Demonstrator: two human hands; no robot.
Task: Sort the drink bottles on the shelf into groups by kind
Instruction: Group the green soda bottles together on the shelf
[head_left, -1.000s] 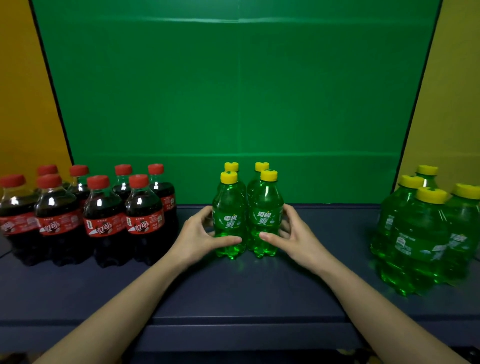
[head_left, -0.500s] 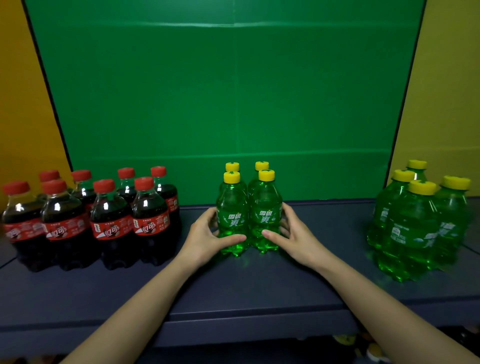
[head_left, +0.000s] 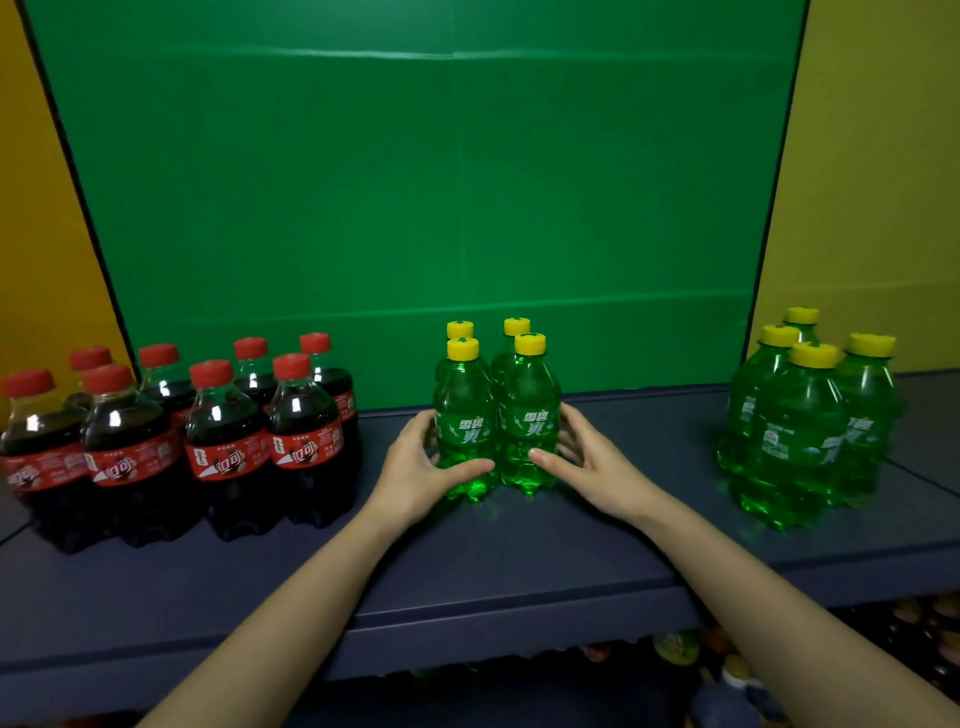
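Several small green soda bottles with yellow caps stand tightly clustered at the middle of the dark blue shelf. My left hand grips the cluster's left side, thumb across the front bottle. My right hand grips its right side the same way, thumb on the right front bottle. Several cola bottles with red caps stand grouped at the left. Several larger green bottles with yellow caps stand grouped at the right.
A green back panel closes the shelf behind the bottles, with yellow walls at both sides. Bare shelf lies between the three groups and along the front edge. More bottles show dimly on a level below.
Both hands stay cupped around the small green cluster, which sits in the same middle spot. My view has shifted a little, so the side groups appear further in frame.
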